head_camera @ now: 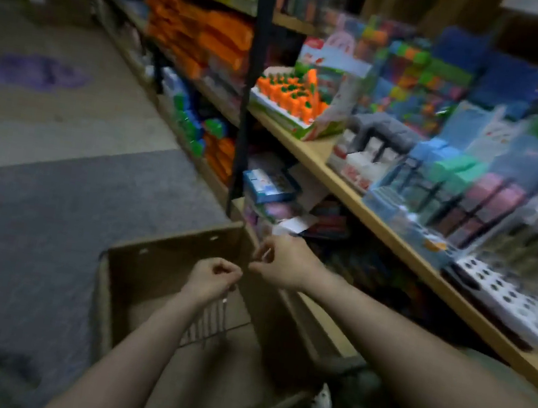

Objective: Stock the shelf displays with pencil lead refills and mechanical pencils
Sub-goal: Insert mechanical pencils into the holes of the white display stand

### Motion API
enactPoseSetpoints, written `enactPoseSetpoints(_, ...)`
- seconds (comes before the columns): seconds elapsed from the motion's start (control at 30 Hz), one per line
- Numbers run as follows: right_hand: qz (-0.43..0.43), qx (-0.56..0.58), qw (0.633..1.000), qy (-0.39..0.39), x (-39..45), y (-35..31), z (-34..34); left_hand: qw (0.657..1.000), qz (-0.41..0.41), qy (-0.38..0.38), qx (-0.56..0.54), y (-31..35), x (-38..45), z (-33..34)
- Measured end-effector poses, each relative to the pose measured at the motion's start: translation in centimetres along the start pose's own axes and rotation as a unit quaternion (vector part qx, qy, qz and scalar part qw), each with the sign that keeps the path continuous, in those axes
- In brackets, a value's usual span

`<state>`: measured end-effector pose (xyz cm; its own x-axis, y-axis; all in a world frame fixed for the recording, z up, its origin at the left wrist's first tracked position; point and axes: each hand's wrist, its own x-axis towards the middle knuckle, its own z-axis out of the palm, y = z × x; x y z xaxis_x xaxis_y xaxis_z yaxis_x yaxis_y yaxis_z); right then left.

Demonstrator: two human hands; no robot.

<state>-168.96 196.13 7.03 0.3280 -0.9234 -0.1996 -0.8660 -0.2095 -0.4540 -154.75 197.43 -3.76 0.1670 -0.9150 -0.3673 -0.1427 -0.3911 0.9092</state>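
Cardboard box (178,295) sits open below both hands. Left hand (212,277) pinches a bundle of pencils (209,320) hanging into it; right hand (282,261) pinches something too small to tell. Display rack (504,292) waits on shelf (378,226) beyond, holes empty for restocking.

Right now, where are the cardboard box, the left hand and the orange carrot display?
cardboard box (171,247): head view, far wall.
left hand (212,277): head view, back of hand.
orange carrot display (288,96): head view, orange pieces.

Your left hand (212,280) and right hand (281,262) sit over the cardboard box (166,258); the shelf (394,235) runs right of your right hand.
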Motion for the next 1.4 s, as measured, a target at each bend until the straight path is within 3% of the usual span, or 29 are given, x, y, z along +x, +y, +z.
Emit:
enactPoseSetpoints(0.13,0.119,0.063,0.989,-0.066,4.8,3.1,9.7,0.981,-0.144,0.110,-0.064,-9.0,2.1,-1.5)
enactPoseSetpoints(0.23,0.215,0.104,0.967,-0.095,7.1,6.0,15.8,0.968,-0.213,0.127,-0.048,-14.2,3.6,-1.7)
enactPoseSetpoints(0.4,0.290,0.126,0.941,-0.120,10.2,9.4,22.5,0.962,-0.247,0.115,0.024,-18.6,8.0,-0.9)
enactPoseSetpoints(0.6,0.277,0.116,0.952,-0.067,13.6,9.9,27.1,0.972,-0.173,0.094,0.128,-19.6,13.1,0.5)
enactPoseSetpoints(0.77,0.277,0.137,0.951,-0.018,16.4,9.6,28.4,0.975,-0.117,0.119,0.144,-19.7,14.6,1.8)
enactPoseSetpoints(1.07,0.278,0.260,0.925,0.014,16.1,9.9,30.3,0.970,-0.118,0.113,0.178,-19.1,15.0,4.0)
enactPoseSetpoints(1.17,0.290,0.312,0.905,-0.005,15.4,10.1,30.4,0.980,-0.117,0.098,0.126,-19.0,14.1,4.4)
enactPoseSetpoints(1.23,0.305,0.349,0.886,-0.006,14.5,10.2,30.1,0.982,-0.157,0.104,0.030,-18.7,13.3,4.6)
enactPoseSetpoints(1.33,0.287,0.368,0.885,-0.013,13.0,9.8,28.8,0.961,-0.224,0.092,-0.133,-17.8,11.2,4.8)
enactPoseSetpoints(1.4,0.262,0.381,0.887,0.005,12.0,8.8,27.2,0.951,-0.214,0.090,-0.206,-16.6,9.7,4.8)
